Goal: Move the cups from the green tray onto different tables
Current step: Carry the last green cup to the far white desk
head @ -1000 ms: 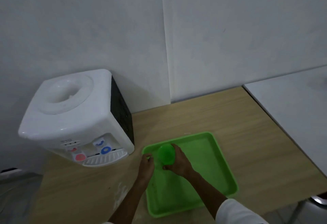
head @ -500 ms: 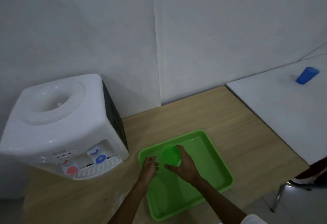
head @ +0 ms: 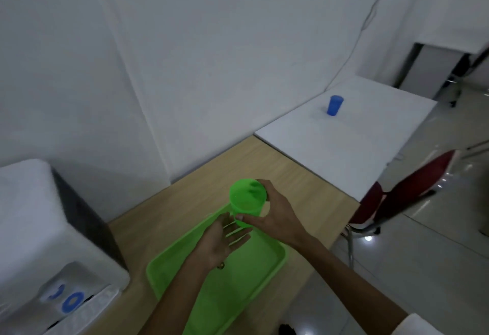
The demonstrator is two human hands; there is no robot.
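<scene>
A green cup is held upright above the far end of the green tray, gripped by my right hand around its side. My left hand hovers over the tray just below the cup with fingers spread, holding nothing. The tray lies on a wooden table and shows no other cups. A blue cup stands upright on the white table to the right.
A white water dispenser stands on the wooden table's left end. A red chair sits at the white table's near edge, over a glossy tiled floor. White walls close off the back.
My right hand has lifted the green cup up off the tray. The view has swung to the right, bringing the white table, blue cup and red chair further in.
</scene>
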